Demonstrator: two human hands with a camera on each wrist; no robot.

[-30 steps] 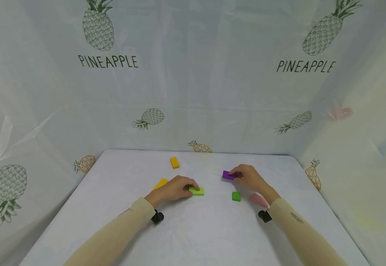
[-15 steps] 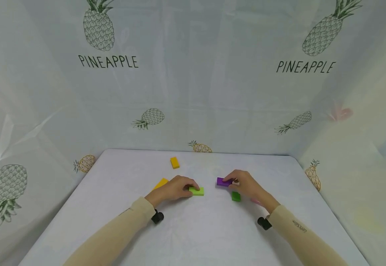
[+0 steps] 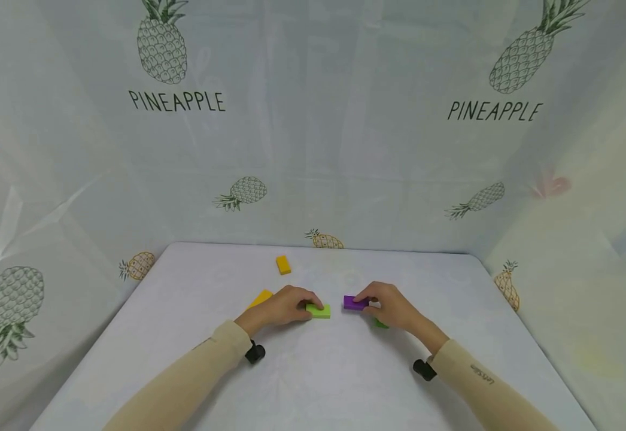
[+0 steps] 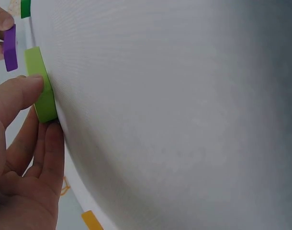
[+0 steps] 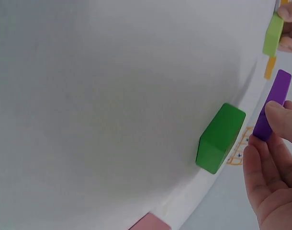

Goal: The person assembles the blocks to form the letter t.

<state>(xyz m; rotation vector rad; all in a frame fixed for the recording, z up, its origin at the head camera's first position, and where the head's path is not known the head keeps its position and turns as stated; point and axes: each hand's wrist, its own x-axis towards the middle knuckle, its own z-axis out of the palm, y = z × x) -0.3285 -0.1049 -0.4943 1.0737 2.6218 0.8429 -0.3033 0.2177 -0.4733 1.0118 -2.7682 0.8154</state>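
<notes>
My left hand [image 3: 285,304] pinches a lime green block [image 3: 319,312] that lies on the white tabletop, thumb on its near side in the left wrist view. My right hand [image 3: 394,307] grips a purple block [image 3: 352,303] between thumb and fingers, just right of the lime one with a small gap between. In the right wrist view the purple block is held off the tabletop. A dark green block [image 5: 220,139] lies on the table by my right hand, which partly covers it in the head view.
A small yellow block [image 3: 283,264] lies near the table's far edge. Another yellow block [image 3: 261,298] is partly behind my left hand. The edge of a pink block [image 5: 150,223] shows in the right wrist view. Pineapple-printed cloth [image 3: 313,137] surrounds the table.
My right hand has carried the purple block left and nearer, towards the lime block. It now covers most of the green block and hides the pink one. My left hand stays put.
</notes>
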